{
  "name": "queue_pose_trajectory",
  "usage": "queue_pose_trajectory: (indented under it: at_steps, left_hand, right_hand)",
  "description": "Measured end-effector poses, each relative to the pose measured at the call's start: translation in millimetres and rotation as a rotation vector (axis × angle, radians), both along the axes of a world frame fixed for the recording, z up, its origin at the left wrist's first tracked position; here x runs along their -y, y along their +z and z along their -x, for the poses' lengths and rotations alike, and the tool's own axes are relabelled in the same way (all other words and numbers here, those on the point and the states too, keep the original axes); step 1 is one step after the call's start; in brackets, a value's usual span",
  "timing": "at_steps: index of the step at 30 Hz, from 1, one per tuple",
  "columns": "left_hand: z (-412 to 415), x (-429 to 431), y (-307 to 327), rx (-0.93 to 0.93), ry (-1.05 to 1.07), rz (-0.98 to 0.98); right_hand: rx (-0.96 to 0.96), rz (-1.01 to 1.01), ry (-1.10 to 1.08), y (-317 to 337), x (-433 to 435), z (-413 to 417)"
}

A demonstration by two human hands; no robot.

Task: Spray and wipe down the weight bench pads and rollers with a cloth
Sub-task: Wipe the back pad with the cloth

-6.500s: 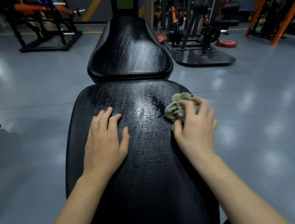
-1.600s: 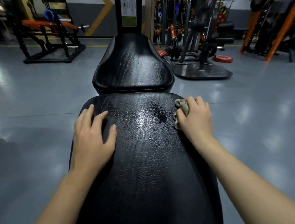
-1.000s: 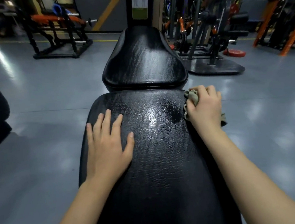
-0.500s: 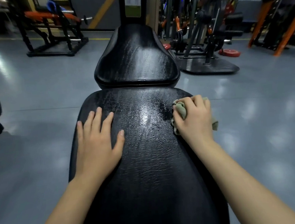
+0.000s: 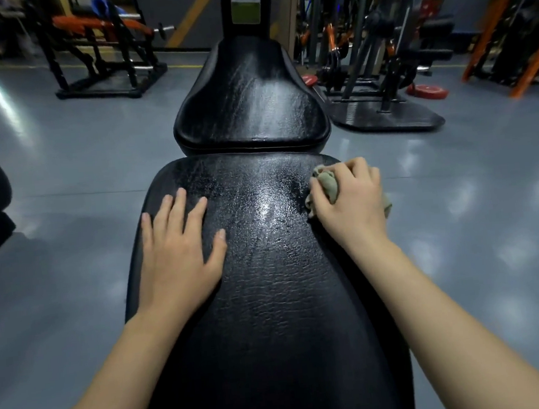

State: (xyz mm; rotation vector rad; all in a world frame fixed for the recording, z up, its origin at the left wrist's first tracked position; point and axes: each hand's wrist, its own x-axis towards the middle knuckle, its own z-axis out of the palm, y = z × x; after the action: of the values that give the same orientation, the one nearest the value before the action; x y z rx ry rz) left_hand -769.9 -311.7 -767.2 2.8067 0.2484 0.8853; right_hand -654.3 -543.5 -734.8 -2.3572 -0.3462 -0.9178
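The left hand (image 5: 177,260) lies flat on the long black leather bench pad (image 5: 269,301), fingers straight and a little apart. The right hand (image 5: 353,204) squeezes a crumpled grey-green cloth (image 5: 326,183) at the pad's right edge. A smaller black pad (image 5: 250,99) sits just beyond.

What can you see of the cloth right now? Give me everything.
The cloth is a small pale grey-green rag, soft-looking, crumpled into a wad. The right grip, a bare hand, holds it with fingers curled over, hiding most; folds show on the thumb side and a corner pokes out past the little finger. It presses on the right edge of the long bench pad, near its far end.
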Motion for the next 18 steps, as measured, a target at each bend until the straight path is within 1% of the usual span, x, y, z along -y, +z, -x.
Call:
queue_pose_trajectory:
  at_steps: [3, 7, 13, 15, 18]
  left_hand:
    - [0, 2, 1, -0.006, -0.003, 0.003]
    - [0, 1, 0, 0.000, -0.009, 0.006]
    - [-2, 1, 0, 0.021, 0.004, 0.000]
    - [-2, 0, 0, 0.020, 0.001, 0.001]
    - [-1, -1, 0, 0.005, 0.005, -0.005]
  right_hand:
    - [-0.037, 0.057, 0.060, -6, 4, 18]
    - [-0.053, 0.052, 0.107, -4, 0, 9]
    - [-0.009, -0.024, 0.040, 12, -8, -31]
    - [-0.040, -0.019, 0.033, 17, -10, -39]
    - [-0.052, 0.033, 0.042, 14, -6, -25]
